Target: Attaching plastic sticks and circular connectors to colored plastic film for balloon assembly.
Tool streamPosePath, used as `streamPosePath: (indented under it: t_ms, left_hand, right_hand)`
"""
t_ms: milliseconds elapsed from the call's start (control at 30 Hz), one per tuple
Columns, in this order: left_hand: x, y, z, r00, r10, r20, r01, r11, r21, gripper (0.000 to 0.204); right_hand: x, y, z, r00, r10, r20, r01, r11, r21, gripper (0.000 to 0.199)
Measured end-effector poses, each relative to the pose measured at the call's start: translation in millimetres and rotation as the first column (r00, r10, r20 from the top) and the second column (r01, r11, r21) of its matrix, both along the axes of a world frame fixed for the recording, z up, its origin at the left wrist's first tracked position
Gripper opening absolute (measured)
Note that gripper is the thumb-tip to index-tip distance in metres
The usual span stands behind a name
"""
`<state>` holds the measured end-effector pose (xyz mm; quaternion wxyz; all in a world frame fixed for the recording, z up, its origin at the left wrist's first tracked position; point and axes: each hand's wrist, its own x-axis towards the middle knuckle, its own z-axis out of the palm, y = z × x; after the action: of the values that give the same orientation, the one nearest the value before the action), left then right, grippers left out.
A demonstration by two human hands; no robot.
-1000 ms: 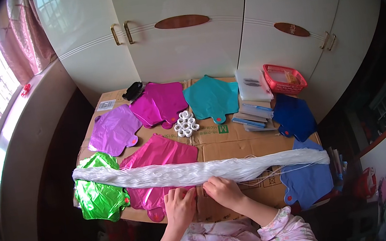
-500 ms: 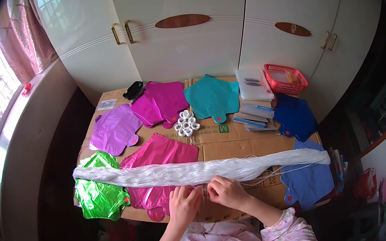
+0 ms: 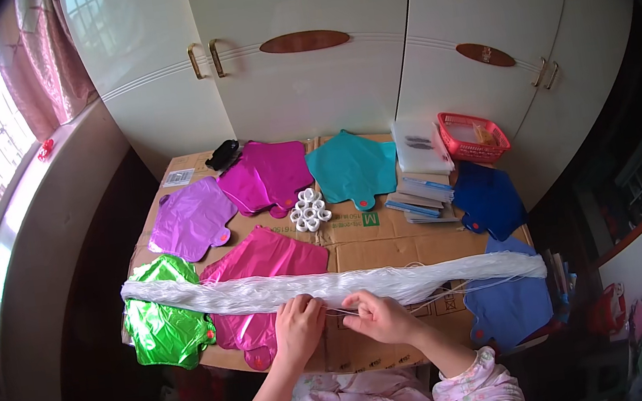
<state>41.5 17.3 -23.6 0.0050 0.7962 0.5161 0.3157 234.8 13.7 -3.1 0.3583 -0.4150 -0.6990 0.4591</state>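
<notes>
The skein (image 3: 405,281) lies crosswise, presumably for easy reach by left hand (image 3: 301,330) and right hand (image 3: 383,320), both curled, any pinch undeterminable.

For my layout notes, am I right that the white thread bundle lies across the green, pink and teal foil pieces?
The teal foil is wrong: in the head view, the white thread bundle lies across the green foil, pink foil and light blue foil.

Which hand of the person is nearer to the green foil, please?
Left. The left hand is right of the green foil; the right hand is farther right, beyond the left one.
</notes>
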Motion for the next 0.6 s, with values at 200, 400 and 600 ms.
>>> streamPosePath:
  t_ms: [200,400,600]
  left_hand:
    - [-15.9,1.0,2.5,0.988,0.112,0.109,-0.110,0.994,-0.025,0.019]
    - [-28.0,9.9,12.0,0.973,0.198,0.121,-0.188,0.978,-0.093,0.036]
    - [-31.0,13.0,10.1,0.949,0.224,0.224,-0.178,0.962,-0.206,0.051]
  right_hand:
    - [29.5,-10.0,41.8,0.982,-0.122,0.145,0.084,0.966,0.245,0.012]
    - [119.5,-25.1,30.2,0.844,-0.274,-0.460,0.230,0.962,-0.150,0.018]
    - [172.4,-46.3,38.9,0.370,-0.288,-0.883,0.406,0.905,-0.125,0.019]
